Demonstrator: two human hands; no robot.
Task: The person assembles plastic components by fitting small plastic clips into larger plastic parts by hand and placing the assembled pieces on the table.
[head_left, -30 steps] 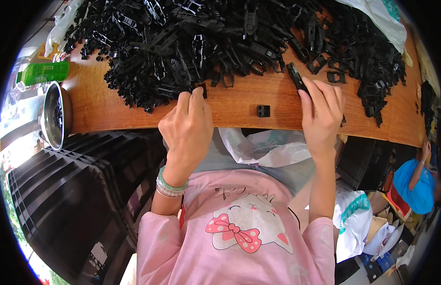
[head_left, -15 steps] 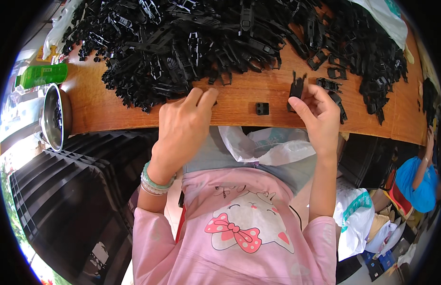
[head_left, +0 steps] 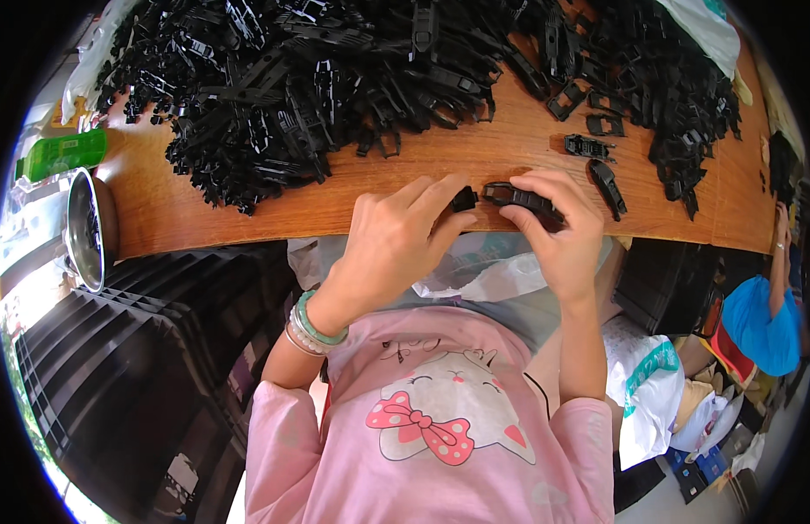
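Note:
At the front of the wooden table (head_left: 405, 179), my left hand (head_left: 392, 240) has its thumb and fingers closed around a small black plastic block (head_left: 464, 199). Just to the right, my right hand (head_left: 562, 231) grips a long black plastic part (head_left: 525, 201), which lies sideways between thumb and fingers with one end pointing at the block. A narrow gap separates the two pieces. Beyond both hands spreads a big heap of black plastic parts (head_left: 291, 96). Beside my right hand lie a curved black part (head_left: 606, 189) and a slotted black part (head_left: 588, 147).
A second pile of black parts (head_left: 684, 131) covers the table's right side. At the left edge are a metal bowl (head_left: 75, 231) and a green bottle (head_left: 64, 155). Black crates (head_left: 117, 375) stand below left. Another person in a blue top (head_left: 763, 327) is at far right.
My left hand has moved right from the heap's edge to the small block and closed on it. The long part in my right hand has tipped from upright to lying sideways, nearer the block.

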